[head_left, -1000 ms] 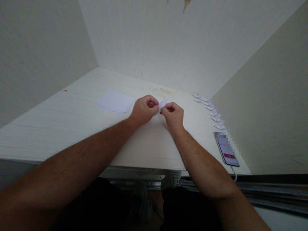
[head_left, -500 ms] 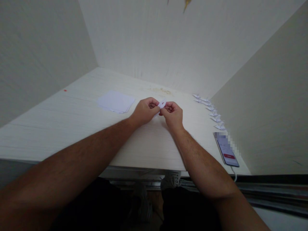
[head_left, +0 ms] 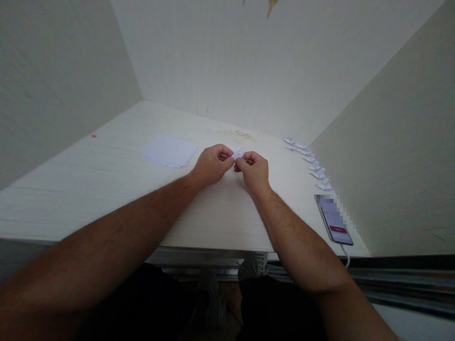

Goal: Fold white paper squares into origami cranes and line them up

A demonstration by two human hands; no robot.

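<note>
Pinching grip: left hand [head_left: 212, 166], right hand [head_left: 254, 171]

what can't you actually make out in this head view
The folded paper is mostly covered by the fingers of the left hand and right hand, so its shape is unclear.
The phone has the upper part of its screen pixelated, and the rest of the text is too small to read.
The paper figures in a row by the right wall are too small to tell their form.
The yellowish object is cut off by the top edge.
</note>
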